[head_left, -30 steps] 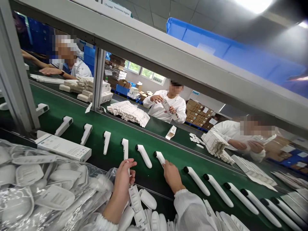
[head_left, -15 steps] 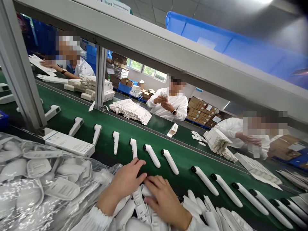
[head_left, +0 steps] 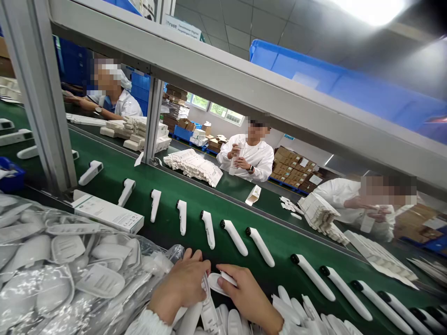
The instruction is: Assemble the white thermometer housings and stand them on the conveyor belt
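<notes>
My left hand (head_left: 183, 283) has its fingers curled over the edge of a long white plastic shell (head_left: 210, 311), which points down into the pile. My right hand (head_left: 252, 294) pinches a small white plastic piece (head_left: 228, 278) between thumb and fingers. Beneath that thumb lies a rounded white cover (head_left: 217, 284), and I cannot tell whether it is gripped too. Loose white plastic parts (head_left: 234, 322) fill the space under and between both hands. Just beyond them, white handheld thermometers (head_left: 233, 238) with black tips lie in a row on the green conveyor belt (head_left: 279, 232).
A clear plastic bag (head_left: 84, 260) of white covers bulges at my left. Behind it lies a white carton (head_left: 108, 211). A metal post (head_left: 49, 107) and crossbar (head_left: 223, 79) frame the belt. Across it, several co-workers in white sit behind stacks of folded cartons (head_left: 193, 165).
Both hands have gone from spread fingers over the pile to closed grips on white parts. The thermometers have shifted right along the belt, and my view has tilted slightly.
</notes>
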`<state>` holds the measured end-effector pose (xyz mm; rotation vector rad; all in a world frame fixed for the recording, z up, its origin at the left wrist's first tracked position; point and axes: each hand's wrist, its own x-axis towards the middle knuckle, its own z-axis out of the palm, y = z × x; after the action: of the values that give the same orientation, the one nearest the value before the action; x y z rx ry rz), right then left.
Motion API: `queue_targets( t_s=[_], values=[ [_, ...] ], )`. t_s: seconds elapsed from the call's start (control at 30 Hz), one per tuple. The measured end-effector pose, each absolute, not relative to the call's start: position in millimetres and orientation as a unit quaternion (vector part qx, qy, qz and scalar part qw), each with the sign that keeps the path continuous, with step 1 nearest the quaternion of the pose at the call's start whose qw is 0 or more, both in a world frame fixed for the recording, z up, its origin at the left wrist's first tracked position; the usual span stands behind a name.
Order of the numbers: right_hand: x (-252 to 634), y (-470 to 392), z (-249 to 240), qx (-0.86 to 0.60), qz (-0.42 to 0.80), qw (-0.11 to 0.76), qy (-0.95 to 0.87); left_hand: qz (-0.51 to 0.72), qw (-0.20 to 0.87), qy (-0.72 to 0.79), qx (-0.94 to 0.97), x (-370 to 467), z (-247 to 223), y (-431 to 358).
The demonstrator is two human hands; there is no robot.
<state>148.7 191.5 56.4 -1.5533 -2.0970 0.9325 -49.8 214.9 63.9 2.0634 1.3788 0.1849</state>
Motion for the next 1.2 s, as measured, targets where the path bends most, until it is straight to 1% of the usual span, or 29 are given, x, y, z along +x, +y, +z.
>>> queue_targets(
  t_s=[0.07,0.2,0.3,0.37,0.47,0.57,0.63,0.67,0.77,0.87,0.93,1.03,1.2],
  values=[
    [151.3,191.2,56.6,-0.538,0.347,0.198,-0.743,0.054,0.304,0.518,0.798,-49.4,64.9,215.4],
    [160.1,192.6,44.2,-0.531,0.367,0.251,-0.721,0.070,0.282,0.525,0.800,-46.9,65.3,214.2],
    [167.7,198.9,30.3,-0.574,0.409,0.305,-0.641,0.074,0.270,0.533,0.799,-45.1,65.2,212.9],
    [170.3,204.6,25.2,-0.602,0.414,0.346,-0.588,0.078,0.270,0.539,0.794,-44.0,66.1,212.2],
    [169.2,212.3,26.6,-0.630,0.445,0.393,-0.500,0.091,0.294,0.542,0.782,-40.7,70.2,210.4],
    [165.4,219.2,32.5,-0.590,0.546,0.437,-0.404,0.068,0.334,0.539,0.770,-32.8,75.7,206.7],
    [163.3,225.7,34.6,-0.549,0.574,0.461,-0.397,0.034,0.340,0.537,0.771,-25.7,77.1,204.3],
    [162.6,230.0,34.7,-0.541,0.568,0.464,-0.411,0.023,0.332,0.538,0.774,-22.4,76.4,203.5],
    [162.1,245.4,31.1,-0.555,0.493,0.437,-0.508,0.038,0.298,0.533,0.791,-16.2,69.1,203.6],
    [164.0,259.1,23.1,-0.592,0.350,0.375,-0.622,0.081,0.281,0.523,0.801,-16.3,58.6,206.0],
    [165.7,264.5,16.4,-0.624,0.248,0.325,-0.666,0.096,0.277,0.519,0.803,-18.0,53.1,207.2],
    [166.6,268.1,6.3,-0.653,0.142,0.257,-0.699,0.102,0.281,0.505,0.809,-19.8,49.4,207.1],
    [164.4,272.1,-1.2,-0.698,0.043,0.136,-0.701,0.096,0.278,0.481,0.826,-19.2,52.5,206.4]
  ],
)
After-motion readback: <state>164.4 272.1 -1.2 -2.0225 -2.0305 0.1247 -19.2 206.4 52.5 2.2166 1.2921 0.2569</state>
